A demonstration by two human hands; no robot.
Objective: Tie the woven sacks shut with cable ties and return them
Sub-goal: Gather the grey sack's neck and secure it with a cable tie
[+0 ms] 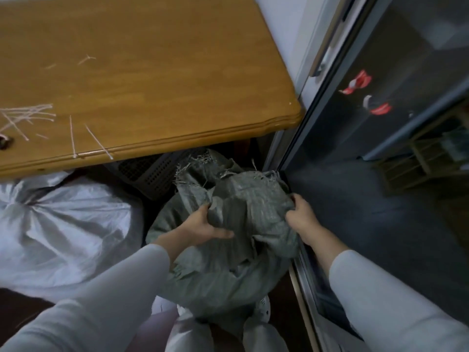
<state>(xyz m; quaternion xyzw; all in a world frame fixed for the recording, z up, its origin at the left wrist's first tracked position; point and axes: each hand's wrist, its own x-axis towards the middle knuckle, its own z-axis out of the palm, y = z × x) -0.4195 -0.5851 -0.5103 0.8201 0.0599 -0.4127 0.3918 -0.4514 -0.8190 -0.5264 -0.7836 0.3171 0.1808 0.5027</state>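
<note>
A grey-green woven sack (243, 262) stands on the floor between my legs, its frayed mouth bunched up and loose. My left hand (203, 226) grips a fold of the sack's neck on the left. On the right side of the neck, my right hand (302, 218) clutches the fabric. A white woven sack (63, 224) lies to the left, its mouth gathered shut. Several white cable ties (28, 118) lie scattered on the wooden table (165, 80), two of them near its front edge.
The table's corner overhangs the sacks. A dark perforated plastic basket (149, 171) sits under the table behind the grey sack. A dark glossy door with red flower print (368, 92) and a metal frame stands close on the right.
</note>
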